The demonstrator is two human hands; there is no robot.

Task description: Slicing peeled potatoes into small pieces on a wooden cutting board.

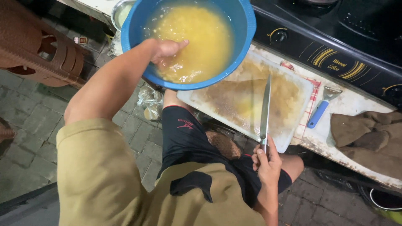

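Note:
My left hand (pixel 166 50) dips into a blue bowl (pixel 247 29) filled with cloudy yellow water and pale cut pieces (pixel 197 37); the fingers are under the liquid, so I cannot tell what they grasp. My right hand (pixel 265 161) grips the handle of a long knife (pixel 265 106). Its blade lies flat across a stained white cutting board (pixel 293 90) on the counter, pointing away from me. The bowl overlaps the board's left corner.
A blue-handled peeler (pixel 320 109) lies to the right of the board, beside a crumpled brown cloth (pixel 368 134). A black gas stove (pixel 335 46) stands behind. A brown plastic chair (pixel 37 46) stands at the left on the grey paved floor, with a crumpled plastic bag (pixel 150 100) below the bowl.

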